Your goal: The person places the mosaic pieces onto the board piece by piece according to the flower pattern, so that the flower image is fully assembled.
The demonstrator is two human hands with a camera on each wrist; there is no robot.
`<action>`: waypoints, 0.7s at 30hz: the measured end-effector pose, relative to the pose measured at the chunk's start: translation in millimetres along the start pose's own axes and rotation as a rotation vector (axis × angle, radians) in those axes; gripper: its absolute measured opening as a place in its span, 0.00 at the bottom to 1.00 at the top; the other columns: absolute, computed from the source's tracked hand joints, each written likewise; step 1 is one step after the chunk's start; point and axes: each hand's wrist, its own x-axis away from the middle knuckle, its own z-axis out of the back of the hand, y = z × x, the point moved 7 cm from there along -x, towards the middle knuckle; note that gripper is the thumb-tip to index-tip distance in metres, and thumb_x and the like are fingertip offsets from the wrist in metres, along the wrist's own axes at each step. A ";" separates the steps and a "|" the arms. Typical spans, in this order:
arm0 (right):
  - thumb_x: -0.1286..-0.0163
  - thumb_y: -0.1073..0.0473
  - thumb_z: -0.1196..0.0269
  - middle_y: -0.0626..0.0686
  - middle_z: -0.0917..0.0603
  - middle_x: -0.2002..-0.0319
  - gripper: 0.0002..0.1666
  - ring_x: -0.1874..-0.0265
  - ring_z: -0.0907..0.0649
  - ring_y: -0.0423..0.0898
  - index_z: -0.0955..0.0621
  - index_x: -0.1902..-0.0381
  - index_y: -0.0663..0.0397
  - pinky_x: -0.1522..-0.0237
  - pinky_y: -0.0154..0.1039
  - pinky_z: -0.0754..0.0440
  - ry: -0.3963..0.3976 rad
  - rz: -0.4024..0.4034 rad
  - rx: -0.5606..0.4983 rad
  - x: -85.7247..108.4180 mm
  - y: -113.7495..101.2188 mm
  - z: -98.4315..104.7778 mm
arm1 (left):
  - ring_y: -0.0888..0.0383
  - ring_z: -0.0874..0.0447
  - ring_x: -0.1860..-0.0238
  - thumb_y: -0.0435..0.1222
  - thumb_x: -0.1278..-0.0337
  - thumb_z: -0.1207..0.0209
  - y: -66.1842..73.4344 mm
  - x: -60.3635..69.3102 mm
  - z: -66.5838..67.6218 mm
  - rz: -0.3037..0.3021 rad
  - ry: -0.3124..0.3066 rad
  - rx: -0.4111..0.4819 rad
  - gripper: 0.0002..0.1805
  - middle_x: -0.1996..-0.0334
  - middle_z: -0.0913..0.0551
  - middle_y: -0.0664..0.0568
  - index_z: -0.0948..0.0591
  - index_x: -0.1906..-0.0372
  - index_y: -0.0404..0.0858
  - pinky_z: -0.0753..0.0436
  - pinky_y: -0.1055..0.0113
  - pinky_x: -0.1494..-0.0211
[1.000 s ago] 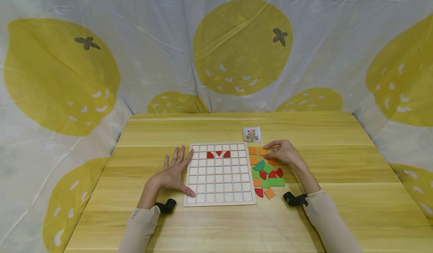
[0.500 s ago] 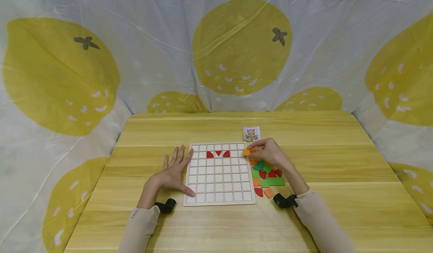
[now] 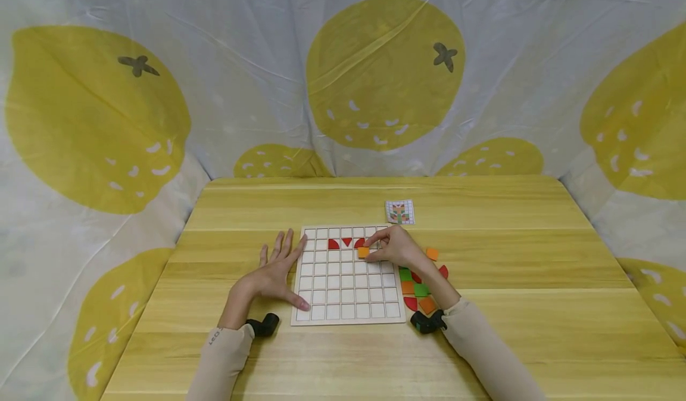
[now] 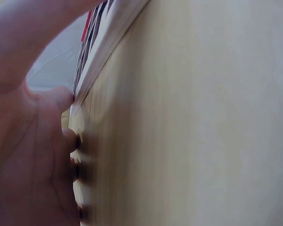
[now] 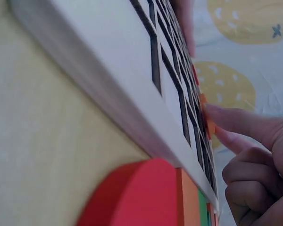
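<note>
A white grid board (image 3: 348, 323) with a pale wooden frame lies on the table. In its second row sit two red quarter-circle tiles, the left one (image 3: 333, 244) and the right one (image 3: 359, 243), with a red triangle tile (image 3: 347, 242) between them. My right hand (image 3: 399, 249) pinches an orange square tile (image 3: 363, 252) between thumb and forefinger, just below the right red quarter circle; its other fingers curl in the right wrist view. Spread out, my left hand (image 3: 273, 273) rests along the board's left edge, thumb and forefinger touching the frame.
Right of the board lie several loose tiles, among them a green square (image 3: 421, 291), a red quarter circle (image 3: 410, 303) and an orange square (image 3: 432, 254). Part of this group is hidden under my right arm. A small printed pattern card (image 3: 399, 211) lies behind the board.
My right hand has picked up an orange square tile from the loose ones and carried it left over the board. My left hand has stayed put.
</note>
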 end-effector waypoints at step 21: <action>0.45 0.62 0.20 0.43 0.23 0.80 0.12 0.82 0.44 0.42 0.07 0.61 0.52 0.78 0.32 0.46 -0.013 0.023 -0.062 -6.3 2.3 -3.5 | 0.34 0.89 0.19 0.61 0.70 0.18 -1.9 0.2 0.1 0.003 0.002 0.006 0.84 0.19 0.82 0.35 0.64 0.15 0.41 0.80 0.26 0.25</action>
